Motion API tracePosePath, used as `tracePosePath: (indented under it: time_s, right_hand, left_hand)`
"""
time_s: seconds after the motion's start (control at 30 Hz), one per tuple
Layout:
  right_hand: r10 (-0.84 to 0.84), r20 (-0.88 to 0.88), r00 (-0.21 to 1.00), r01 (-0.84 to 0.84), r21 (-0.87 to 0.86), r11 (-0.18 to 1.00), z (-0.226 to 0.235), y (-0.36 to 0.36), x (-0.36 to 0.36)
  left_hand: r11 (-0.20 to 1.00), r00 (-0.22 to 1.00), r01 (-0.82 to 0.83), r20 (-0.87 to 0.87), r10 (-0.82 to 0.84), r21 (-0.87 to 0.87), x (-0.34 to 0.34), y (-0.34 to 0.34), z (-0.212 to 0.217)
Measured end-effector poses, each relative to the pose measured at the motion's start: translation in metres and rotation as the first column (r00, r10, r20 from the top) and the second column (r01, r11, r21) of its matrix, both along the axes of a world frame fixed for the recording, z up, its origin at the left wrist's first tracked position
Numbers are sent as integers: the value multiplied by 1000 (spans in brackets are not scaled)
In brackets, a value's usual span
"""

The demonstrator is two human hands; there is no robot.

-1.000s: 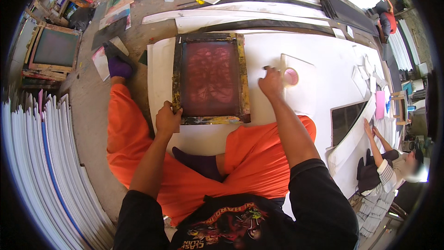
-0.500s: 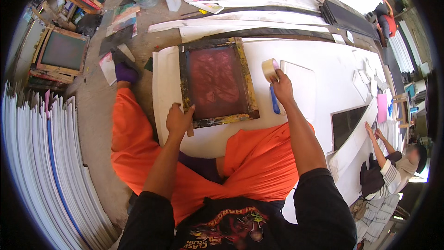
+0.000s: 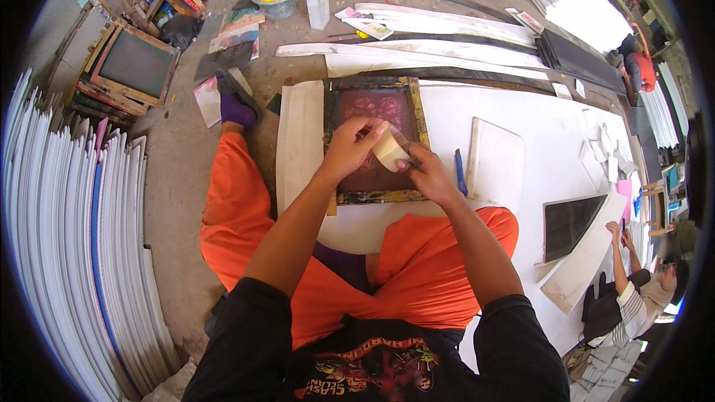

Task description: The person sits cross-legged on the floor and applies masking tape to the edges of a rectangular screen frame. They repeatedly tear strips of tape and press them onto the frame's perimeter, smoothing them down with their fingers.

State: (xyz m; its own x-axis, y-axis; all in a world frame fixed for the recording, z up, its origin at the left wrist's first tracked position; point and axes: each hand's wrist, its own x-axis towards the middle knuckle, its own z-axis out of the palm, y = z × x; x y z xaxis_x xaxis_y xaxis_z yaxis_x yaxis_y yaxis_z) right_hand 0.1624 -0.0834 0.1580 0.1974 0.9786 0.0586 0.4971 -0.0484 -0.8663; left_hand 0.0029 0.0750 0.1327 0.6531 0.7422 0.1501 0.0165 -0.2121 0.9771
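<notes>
In front of me a roll of tape (image 3: 389, 153) is held up over a screen-printing frame (image 3: 420, 120). My right hand (image 3: 430, 173) grips the roll from its right side, thumb against the near edge. My left hand (image 3: 348, 150) is closed, its thumb and fingertips pinching at the roll's upper left edge. Whether a tape end is lifted there is too small to tell. Beneath both hands lies the frame, paint-spattered at its edges, with a dark red mesh. To the right of it rests a blue utility knife (image 3: 460, 172), beside a pale rounded panel (image 3: 497, 158).
White sheets (image 3: 447, 100) lie under the frame. Stacked white boards (image 3: 74, 253) stand at the left. A basin (image 3: 277, 6) and a plastic bottle (image 3: 318, 9) are at the back, near long white strips (image 3: 447, 50). Another person (image 3: 629, 290) works at the right.
My left hand has left the frame's near left corner and come up to the tape. My right hand has carried the roll leftward, over the frame. The view has shifted slightly.
</notes>
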Motion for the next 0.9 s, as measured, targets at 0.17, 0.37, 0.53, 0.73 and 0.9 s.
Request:
tracePosePath:
  time_s: [0.17, 0.37, 0.53, 0.73, 0.9]
  right_hand:
    - [12, 38, 999, -11, -34, 999, 6, 0, -7]
    - [-49, 32, 998, 47, 51, 998, 0, -1, -13]
    - [-64, 395, 917, 0, 160, 987, -13, -1, -8]
    - [-18, 555, 831, 7, 22, 1000, -17, -7, 17]
    - [-183, 175, 967, 132, 267, 954, -26, -18, 26]
  left_hand:
    - [987, 994, -91, 39, 97, -134, -10, -5, -15]
    - [985, 992, -116, 32, 121, -128, -19, -5, -10]
    - [952, 969, -228, 53, 243, -204, -20, -18, -11]
    - [913, 937, -292, 104, 332, -286, -18, -46, -4]
    - [866, 903, -326, 146, 404, -378, -15, -37, -9]
